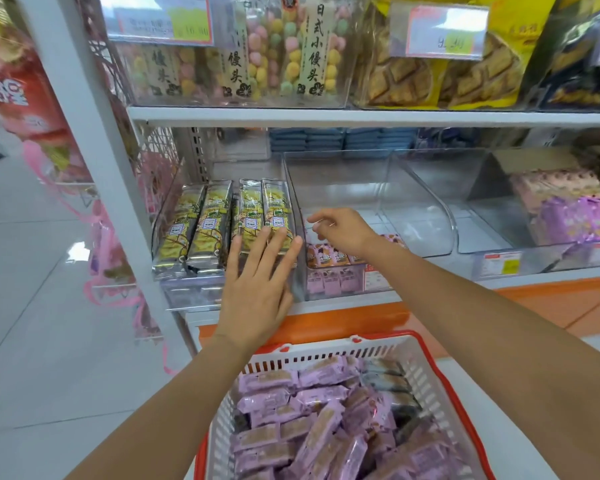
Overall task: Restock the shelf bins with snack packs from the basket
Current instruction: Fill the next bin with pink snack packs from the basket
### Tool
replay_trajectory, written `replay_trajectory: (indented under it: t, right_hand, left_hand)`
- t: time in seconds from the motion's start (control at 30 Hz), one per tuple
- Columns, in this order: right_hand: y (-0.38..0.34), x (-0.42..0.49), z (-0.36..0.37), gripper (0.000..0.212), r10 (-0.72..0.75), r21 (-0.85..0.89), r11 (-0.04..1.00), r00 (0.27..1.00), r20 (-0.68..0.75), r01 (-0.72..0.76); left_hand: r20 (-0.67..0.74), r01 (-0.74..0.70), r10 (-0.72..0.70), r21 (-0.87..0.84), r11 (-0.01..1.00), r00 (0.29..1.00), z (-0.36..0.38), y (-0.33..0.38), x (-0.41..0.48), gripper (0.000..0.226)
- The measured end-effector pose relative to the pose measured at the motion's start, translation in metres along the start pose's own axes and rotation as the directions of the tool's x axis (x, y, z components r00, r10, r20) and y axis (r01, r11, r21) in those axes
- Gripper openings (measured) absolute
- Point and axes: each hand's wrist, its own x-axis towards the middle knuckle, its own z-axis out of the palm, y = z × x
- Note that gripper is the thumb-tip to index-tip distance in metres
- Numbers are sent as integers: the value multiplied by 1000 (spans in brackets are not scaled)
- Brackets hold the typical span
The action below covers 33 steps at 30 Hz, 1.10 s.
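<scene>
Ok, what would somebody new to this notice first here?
Probably the white basket at the bottom, heaped with purple snack packs. Above it, the left hand is spread flat, fingers straight, at the bin of yellow packs, while the right hand hovers, holding nothing, over the nearly empty clear bin beside it on the lower shelf.

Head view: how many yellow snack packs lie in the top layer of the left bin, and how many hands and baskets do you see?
In the left bin, top layer, yellow snack packs: 4
Hands, the left hand and the right hand: 2
Basket: 1
Total: 7
</scene>
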Motion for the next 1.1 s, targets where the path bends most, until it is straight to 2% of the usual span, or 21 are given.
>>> replay_trajectory:
  t: [0.13,0.23,0.3,0.37,0.5,0.6,0.67,0.73,0.83,0.97,1.1]
  right_hand:
    - [-19,-38,-8,17,-92,106,989,992,-83,101]
    - [-25,-68,-12,14,-169,128,973,973,-155,190]
    - [-24,-90,-13,12,-213,128,962,958,-190,239]
    - [-16,-110,-11,11,-238,121,956,950,-204,266]
    - [23,-137,11,11,-223,67,970,963,-154,236]
    - [66,-153,39,12,-125,-20,992,988,-88,124]
    - [95,-163,57,14,-23,-124,992,1000,-16,20]
    - [124,-167,74,19,92,-204,975,995,26,-84]
    - [156,-166,92,28,237,-303,927,971,24,-219]
    - [179,-155,109,35,325,-355,886,946,20,-297]
    - [192,-145,125,34,311,-406,867,950,-16,-291]
  left_hand:
    - [-93,34,-39,-59,998,995,1,17,-11,64]
    - [-190,-45,22,-117,992,981,9,37,-25,50]
    - [-198,-106,75,-152,983,977,16,48,-37,42]
    - [-143,-143,118,-179,973,983,23,57,-50,40]
    - [139,-170,207,-237,957,969,48,64,-78,46]
    - [363,-120,216,-268,956,906,69,64,-97,54]
    - [464,-54,172,-258,965,869,83,65,-108,64]
    - [502,13,119,-250,968,857,91,64,-116,71]
    - [587,31,78,-173,984,806,103,62,-124,79]
    - [621,19,63,-124,992,781,110,62,-129,77]
    - [629,51,44,-132,990,776,113,64,-132,77]
